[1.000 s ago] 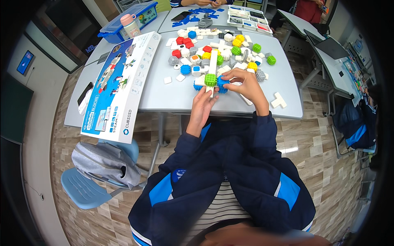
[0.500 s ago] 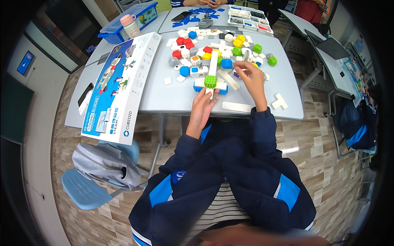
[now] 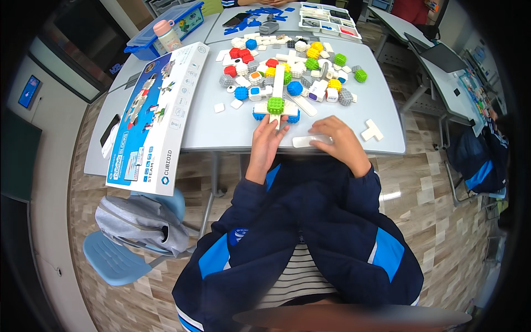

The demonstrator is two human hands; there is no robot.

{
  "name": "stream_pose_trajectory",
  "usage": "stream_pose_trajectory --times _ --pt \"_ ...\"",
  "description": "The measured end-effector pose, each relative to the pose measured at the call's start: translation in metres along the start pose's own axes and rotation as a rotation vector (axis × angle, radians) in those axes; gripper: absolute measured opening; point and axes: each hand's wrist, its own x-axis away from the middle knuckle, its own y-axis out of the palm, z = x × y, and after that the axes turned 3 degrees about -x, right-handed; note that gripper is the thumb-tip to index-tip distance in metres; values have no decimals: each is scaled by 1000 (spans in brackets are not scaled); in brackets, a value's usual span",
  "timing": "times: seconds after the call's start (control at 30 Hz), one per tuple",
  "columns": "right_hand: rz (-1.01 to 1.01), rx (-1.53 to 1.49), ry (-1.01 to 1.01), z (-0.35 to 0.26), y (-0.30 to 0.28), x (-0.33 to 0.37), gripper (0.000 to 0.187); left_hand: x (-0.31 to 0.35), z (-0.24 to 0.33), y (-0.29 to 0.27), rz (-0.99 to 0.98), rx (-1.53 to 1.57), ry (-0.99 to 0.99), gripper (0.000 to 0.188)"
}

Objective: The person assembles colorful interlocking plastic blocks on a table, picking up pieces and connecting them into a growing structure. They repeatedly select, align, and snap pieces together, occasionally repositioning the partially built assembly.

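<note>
My left hand point(image 3: 266, 142) grips the near end of a block build. It has a long white beam point(image 3: 278, 83) pointing away from me, a green studded cube point(image 3: 275, 105) on top, and blue studded pieces point(image 3: 293, 117) at the sides. At the table's front edge, my right hand point(image 3: 342, 143) is curved over the right end of a flat white strip point(image 3: 301, 141), thumb and forefinger apart. Whether its fingers touch the strip is hard to tell. Beyond the build lie a blue cube point(image 3: 294, 88) and a light perforated strip point(image 3: 304, 105).
Several coloured blocks point(image 3: 312, 53) are spread over the table's middle. A white T-shaped piece point(image 3: 372, 130) lies at right. The large block-set box point(image 3: 182, 105) leans at left, near a pink-lidded bottle point(image 3: 167, 36) and a blue bin point(image 3: 145, 48). A sorting tray point(image 3: 332, 25) stands at the back.
My right hand has come back from the blue cube toward me and down over the white strip. The left hand keeps its hold on the build. The view has shifted slightly.
</note>
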Motion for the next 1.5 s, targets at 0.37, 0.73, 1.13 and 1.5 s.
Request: stream_pose_trajectory --times 0.37,0.73,1.13,1.5 --pt "212 302 118 45 -12 -38 21 21 37 -6 -60 -204 -196 43" --pt "32 321 173 60 38 -114 40 -67 94 -27 29 -1138 131 39" --pt "-60 -212 124 28 11 -123 40 -100 66 -22 -196 -992 -231 52" --pt "-261 -157 98 15 -16 -130 42 -109 51 -31 -334 -753 -438 51"
